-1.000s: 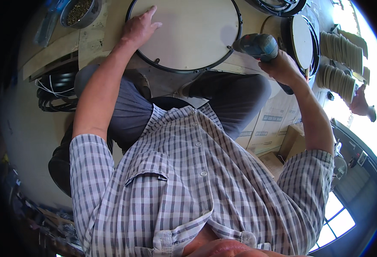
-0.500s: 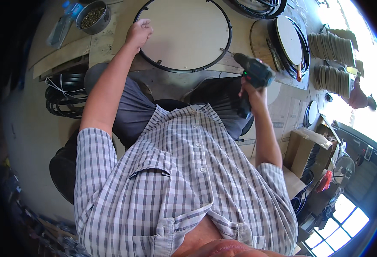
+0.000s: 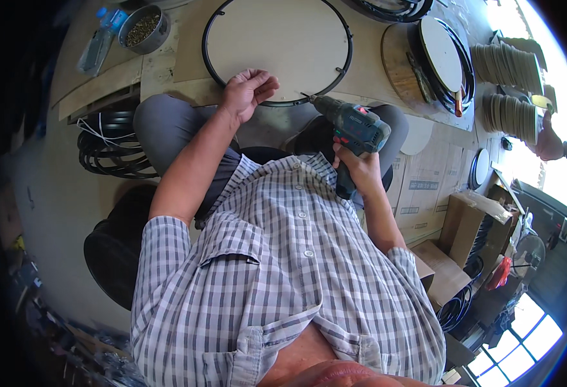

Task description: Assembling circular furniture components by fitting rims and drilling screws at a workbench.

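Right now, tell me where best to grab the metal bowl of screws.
Probably by the rim of the metal bowl, from above: its mouth faces up, full of small screws, so fingers pinching the upright wall keep it level. A water bottle crowds its left side.

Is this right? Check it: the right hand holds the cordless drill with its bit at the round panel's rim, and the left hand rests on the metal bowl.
Not quite. In the head view the left hand rests on the round panel near its black rim, not on the metal bowl, which stands apart. The right hand does hold the cordless drill.
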